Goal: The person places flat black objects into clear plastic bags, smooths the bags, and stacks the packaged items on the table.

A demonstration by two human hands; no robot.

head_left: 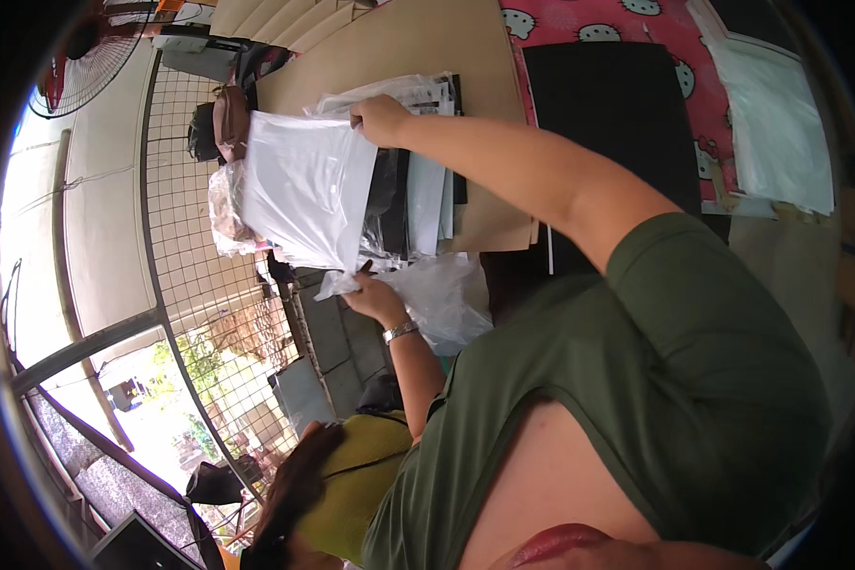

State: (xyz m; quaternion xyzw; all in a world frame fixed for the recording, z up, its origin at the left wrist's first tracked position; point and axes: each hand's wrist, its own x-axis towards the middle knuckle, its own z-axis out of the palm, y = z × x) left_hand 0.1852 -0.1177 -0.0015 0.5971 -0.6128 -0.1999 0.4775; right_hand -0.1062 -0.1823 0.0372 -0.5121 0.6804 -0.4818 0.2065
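A white plastic bag or sheet (pixel 304 185) is stretched flat between my hands. My right hand (pixel 382 120) reaches across and pinches its upper right corner. Lower down, my left hand (pixel 378 300), with a metal-banded watch at the wrist, grips the bottom corner, where the plastic bunches up. Beneath and beside the white plastic lies a pile of flat plastic-wrapped packets (pixel 427 195), some dark and some pale. Crumpled clear plastic (pixel 441 299) hangs just right of my left hand. The white plastic covers part of the pile.
Brown cardboard (pixel 489 190) lies under the pile. Right of it are a black board (pixel 608 123), a pink patterned cloth (pixel 703 90) and clear plastic sleeves (pixel 779 133). A brown pouch (pixel 230 123) sits by the wire mesh (pixel 180 190). Another person (pixel 361 465) is close at lower left.
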